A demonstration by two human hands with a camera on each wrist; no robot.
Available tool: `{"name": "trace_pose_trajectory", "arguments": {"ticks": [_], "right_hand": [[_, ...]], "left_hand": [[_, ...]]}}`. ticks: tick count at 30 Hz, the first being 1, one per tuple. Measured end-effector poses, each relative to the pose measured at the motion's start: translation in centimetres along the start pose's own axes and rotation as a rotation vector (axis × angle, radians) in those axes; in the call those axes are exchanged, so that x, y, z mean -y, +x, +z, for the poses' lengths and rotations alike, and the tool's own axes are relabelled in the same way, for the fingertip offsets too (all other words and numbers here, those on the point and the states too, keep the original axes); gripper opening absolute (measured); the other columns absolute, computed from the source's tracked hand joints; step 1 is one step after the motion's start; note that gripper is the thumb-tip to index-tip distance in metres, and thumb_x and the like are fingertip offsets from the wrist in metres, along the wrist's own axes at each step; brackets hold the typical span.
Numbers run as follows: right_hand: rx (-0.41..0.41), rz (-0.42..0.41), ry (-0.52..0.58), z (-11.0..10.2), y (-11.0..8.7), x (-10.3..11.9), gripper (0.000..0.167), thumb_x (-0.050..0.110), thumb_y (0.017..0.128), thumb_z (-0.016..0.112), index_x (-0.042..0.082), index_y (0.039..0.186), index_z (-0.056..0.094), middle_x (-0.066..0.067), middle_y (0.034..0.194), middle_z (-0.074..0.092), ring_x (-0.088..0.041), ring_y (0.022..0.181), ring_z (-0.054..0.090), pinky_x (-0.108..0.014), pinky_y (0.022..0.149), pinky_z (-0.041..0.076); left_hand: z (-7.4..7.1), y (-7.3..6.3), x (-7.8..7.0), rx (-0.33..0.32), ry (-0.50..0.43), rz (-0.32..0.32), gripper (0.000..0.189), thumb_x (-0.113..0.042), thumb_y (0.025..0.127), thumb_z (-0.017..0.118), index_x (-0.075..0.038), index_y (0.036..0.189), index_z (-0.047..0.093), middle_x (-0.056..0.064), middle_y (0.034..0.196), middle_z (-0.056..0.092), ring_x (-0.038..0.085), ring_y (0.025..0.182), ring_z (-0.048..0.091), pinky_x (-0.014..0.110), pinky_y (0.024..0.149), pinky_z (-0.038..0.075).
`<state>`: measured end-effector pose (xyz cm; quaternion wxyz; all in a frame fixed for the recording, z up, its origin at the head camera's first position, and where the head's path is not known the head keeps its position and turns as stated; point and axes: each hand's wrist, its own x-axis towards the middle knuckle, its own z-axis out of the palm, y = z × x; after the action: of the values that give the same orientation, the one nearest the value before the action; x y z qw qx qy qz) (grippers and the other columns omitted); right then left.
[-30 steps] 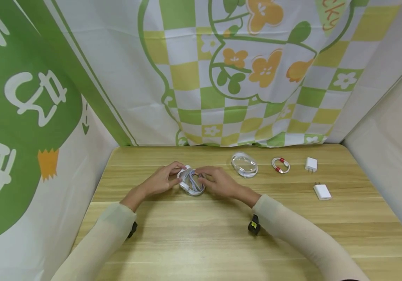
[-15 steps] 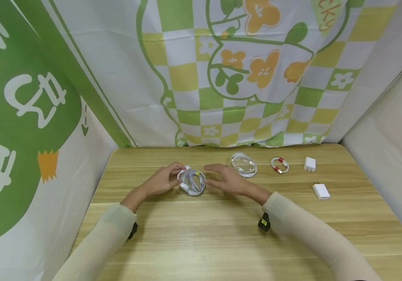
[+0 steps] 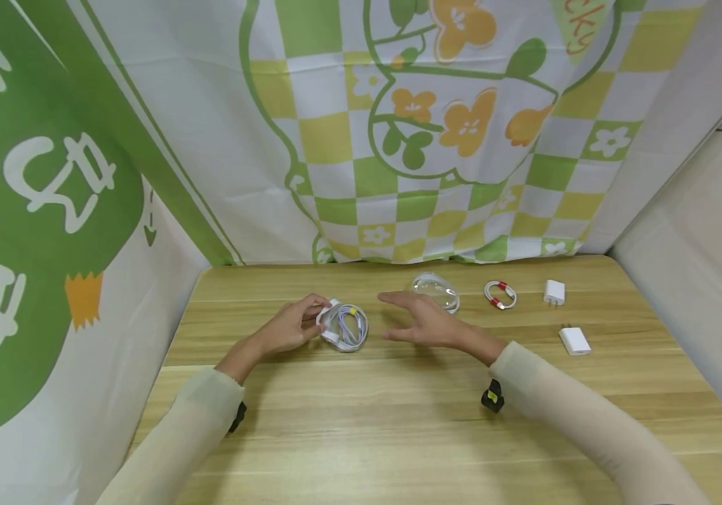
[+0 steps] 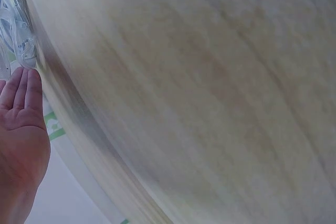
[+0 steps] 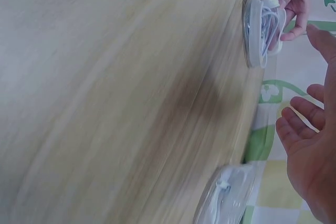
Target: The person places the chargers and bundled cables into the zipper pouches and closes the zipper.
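A clear round case with a coiled pale lilac-grey cable in it, bearing a small yellow piece, rests on the left half of the table. My left hand holds its left side, thumb at the front and fingers behind, near a white part of the case. In the left wrist view the fingertips meet its clear edge. My right hand hovers to the right of the case, thumb and fingers spread and nothing between them. A second clear round case is partly hidden behind that hand.
Further right lies a small white cable coil with red bands. Two white charger plugs sit beyond it, the nearer charger with its prongs pointing away. A patterned curtain hangs along the back edge of the wooden table.
My right hand has let go of the case with the coiled cable and moved to the right, uncovering the yellow piece. The left hand stays at the case.
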<state>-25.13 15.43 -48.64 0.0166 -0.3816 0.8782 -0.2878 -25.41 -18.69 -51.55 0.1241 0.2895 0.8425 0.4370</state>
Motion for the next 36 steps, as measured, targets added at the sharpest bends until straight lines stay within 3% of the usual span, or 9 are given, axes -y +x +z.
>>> {"name": "trace_pose_trajectory", "arguments": {"ticks": [21,36], "right_hand": [[-0.045,-0.039,-0.005,-3.2,-3.2,-1.6,0.084,0.035,0.086,0.090,-0.001,0.152,0.053,-0.020,0.153,0.058,-0.041,0.143,0.052,-0.059,0.118,0.043],[-0.045,-0.019,-0.015,-5.7,-5.7,-3.0,0.086,0.031,0.084,0.092,-0.001,0.153,0.052,-0.022,0.156,0.054,-0.044,0.144,0.050,-0.062,0.117,0.043]], "left_hand": [[0.3,0.0,0.8,0.011,-0.052,0.026,0.046,0.003,0.100,0.068,0.005,0.142,0.048,0.031,0.147,0.057,0.045,0.140,0.054,0.051,0.115,0.046],[0.3,-0.2,1.1,0.009,-0.103,-0.019,0.049,0.004,0.100,0.068,0.003,0.144,0.047,0.031,0.151,0.053,0.045,0.142,0.051,0.053,0.117,0.043]]}}
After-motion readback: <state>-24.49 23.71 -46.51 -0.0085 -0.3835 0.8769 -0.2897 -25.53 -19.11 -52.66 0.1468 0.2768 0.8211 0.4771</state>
